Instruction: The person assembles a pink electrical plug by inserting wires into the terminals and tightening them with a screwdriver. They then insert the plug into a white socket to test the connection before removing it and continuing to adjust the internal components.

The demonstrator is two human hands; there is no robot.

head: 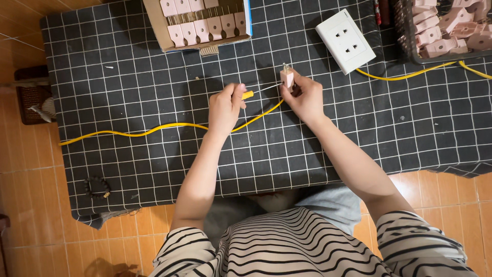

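pinching a small pink plug (287, 78) in the right hand (306, 98), a yellow-handled screwdriver (248, 95) in the left hand (225, 106). best with tip straight on the plug, turning slow.

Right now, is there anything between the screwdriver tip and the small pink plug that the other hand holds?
Nothing visible stands between them. The left hand holds the yellow-handled screwdriver, and its thin shaft runs straight across the bare checked cloth to the pink plug in the right hand. The yellow cable passes below.
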